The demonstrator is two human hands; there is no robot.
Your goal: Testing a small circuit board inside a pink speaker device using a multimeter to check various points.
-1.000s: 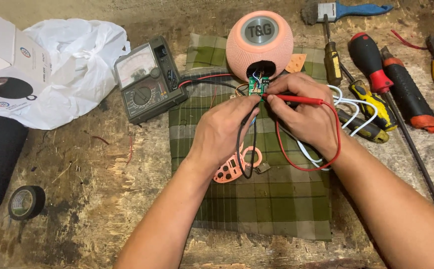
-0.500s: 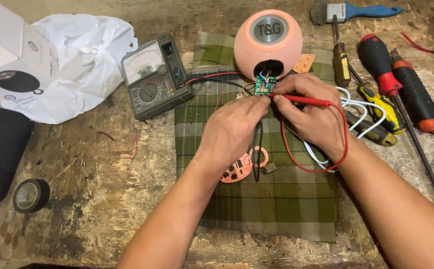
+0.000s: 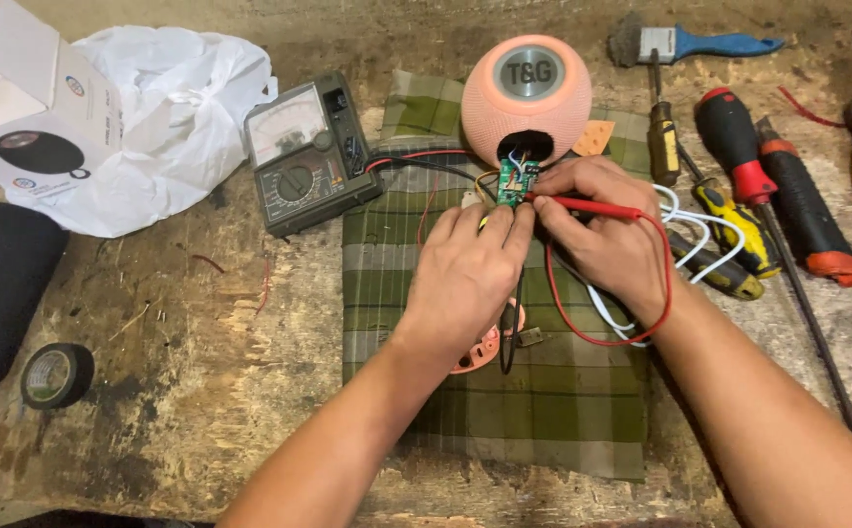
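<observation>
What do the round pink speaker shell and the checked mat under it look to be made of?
The pink speaker shell looks like matte moulded plastic or perhaps rubbery coating: smooth, even colour, no shine. The checked mat looks like woven cloth: green plaid weave, soft wrinkled edges. It lies on a worn wooden table with visible grain.

Tape roll (image 3: 56,375), screwdrivers (image 3: 739,161), brush (image 3: 685,43)

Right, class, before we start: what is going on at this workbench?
A person is probing a small green circuit board pulled out of a round pink speaker. The right hand holds a red test probe with its tip at the board, while the left hand steadies the board with its fingers. Red and black leads run to an analogue multimeter on the left. The work sits on a green checked cloth, with screwdrivers lying to the right.
</observation>
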